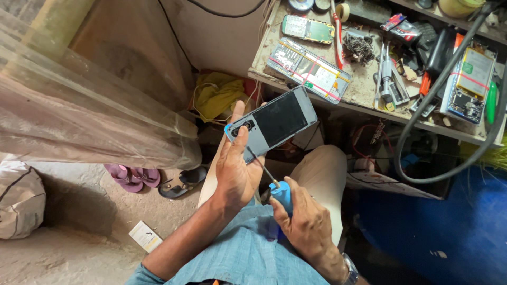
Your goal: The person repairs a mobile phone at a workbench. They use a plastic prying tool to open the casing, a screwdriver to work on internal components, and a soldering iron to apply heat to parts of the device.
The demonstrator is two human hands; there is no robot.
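- Blue-handled screwdriver (278, 191) is gripped in the right hand (305, 224), tip set near the phone's camera end.
- Phone (274, 122) is held back-up in the left hand (236, 171), above the lap, fingers closed round it.
- Back cover is still seated; opening judged barely started.
- Workbench (364, 92) is cluttered with other phones and tools.

Phone (274, 122): I see matt grey plastic around a dark glossy panel.
Screwdriver (281, 195): smooth blue plastic handle, thin metal shaft.
Workbench (364, 84): rough, worn wood.
Floor (79, 211): I read it as coarse, dusty concrete.
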